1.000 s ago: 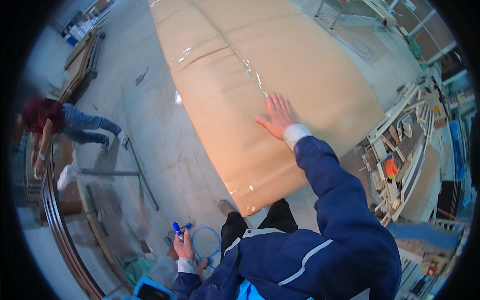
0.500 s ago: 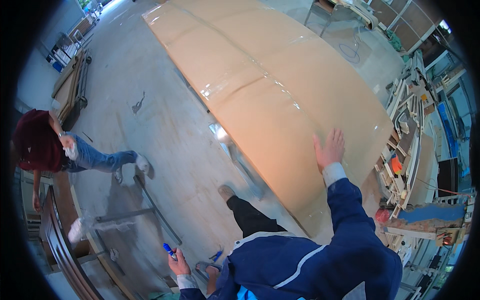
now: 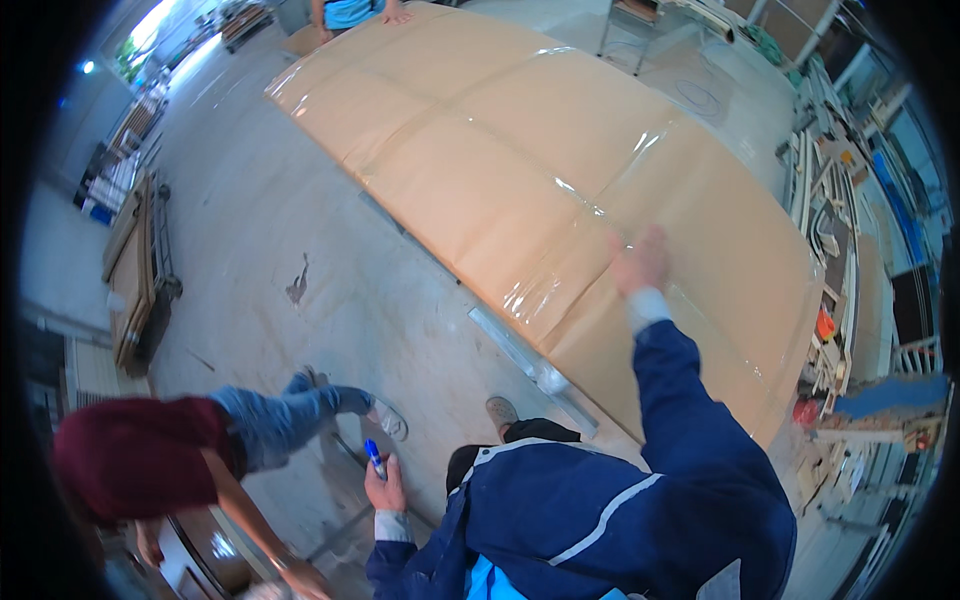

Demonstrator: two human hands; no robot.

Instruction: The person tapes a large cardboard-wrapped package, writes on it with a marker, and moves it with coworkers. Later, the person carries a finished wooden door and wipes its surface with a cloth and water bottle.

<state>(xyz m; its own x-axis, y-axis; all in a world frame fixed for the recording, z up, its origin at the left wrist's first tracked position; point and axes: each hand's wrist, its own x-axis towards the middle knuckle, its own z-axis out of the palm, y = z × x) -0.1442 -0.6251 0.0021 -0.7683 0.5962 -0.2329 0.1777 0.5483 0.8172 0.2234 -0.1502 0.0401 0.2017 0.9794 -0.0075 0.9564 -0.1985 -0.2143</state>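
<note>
Over creased brown paper [image 3: 450, 180] the right hand [image 3: 641, 264] splays; left hand [image 3: 387, 487] clasps a slim marker [image 3: 374, 456]

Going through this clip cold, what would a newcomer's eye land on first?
Most likely the long paper-wrapped package, brown with shiny clear tape, stretching from the upper left to the lower right, with the wearer's blurred right hand at its near part. Next, the co-worker in a maroon shirt bending at the lower left, and the blue-capped marker in the wearer's left hand at the lower centre.
</note>
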